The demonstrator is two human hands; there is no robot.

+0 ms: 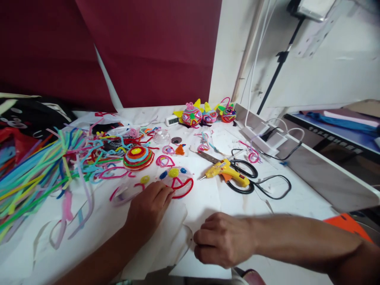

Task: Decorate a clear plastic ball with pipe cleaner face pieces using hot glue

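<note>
My left hand is closed, its fingertips overlapping the lower left edge of a clear plastic half-ball. That half-ball carries blue and yellow coils and red and pink pipe cleaner outlines. What the fingertips pinch, if anything, is hidden. Close to my body, over the white paper, my right hand is curled with knuckles up; its fingertips are out of sight. Left of the half-ball lies another clear piece with a yellow coil. Beyond it sits a dome wound in striped pipe cleaner. A yellow glue gun rests across black-handled scissors.
Bundled pipe cleaners spread over the left side. Finished colourful pipe cleaner balls stand at the back near a small digital clock. A power strip and a black cable lie along the right-hand ledge.
</note>
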